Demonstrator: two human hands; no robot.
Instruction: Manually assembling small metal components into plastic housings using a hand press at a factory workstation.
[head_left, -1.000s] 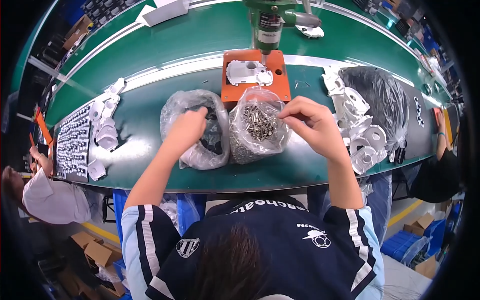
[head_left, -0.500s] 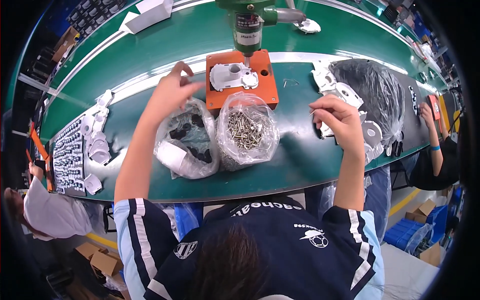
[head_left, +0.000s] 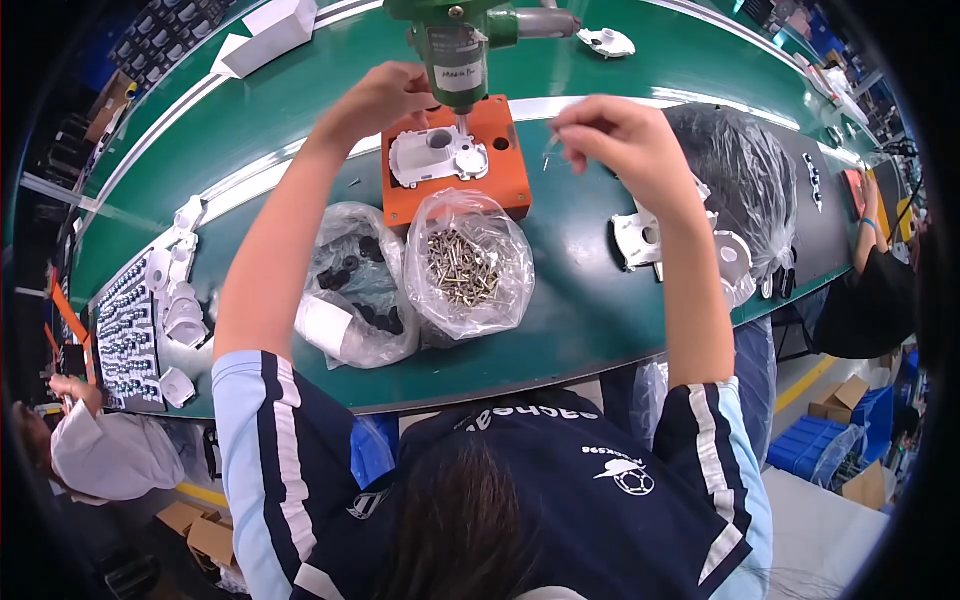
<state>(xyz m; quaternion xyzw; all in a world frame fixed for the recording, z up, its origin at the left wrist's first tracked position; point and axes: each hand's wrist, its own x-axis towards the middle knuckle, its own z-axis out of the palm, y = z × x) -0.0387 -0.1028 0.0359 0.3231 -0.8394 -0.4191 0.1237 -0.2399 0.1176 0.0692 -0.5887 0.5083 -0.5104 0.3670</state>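
My left hand [head_left: 392, 92] is at the back left of the orange block [head_left: 400, 205], beside the green press head [head_left: 458, 75], its fingers bent and their tips partly hidden. On the block lies a white housing [head_left: 412, 160] with a round opening, beneath the press's thin metal tip. To the right of the block, my right hand [head_left: 622, 140] hovers over the table with thumb and fingers pinched together. What it pinches is too small to name. Nearer me, a clear bag [head_left: 510, 290] of small metal pins stands beside another clear bag [head_left: 390, 350] of black parts.
Several white housings [head_left: 632, 240] lie on the right, by a large bag [head_left: 745, 180] of dark contents. On the left are more white parts [head_left: 183, 318] and a tray of small metal parts [head_left: 130, 320]. Another white housing [head_left: 606, 42] lies at the back. Co-workers sit on both sides.
My right hand has moved from the white housings at the right, up and left toward the block. My left hand has gone forward and right to the press. The view has shifted slightly.
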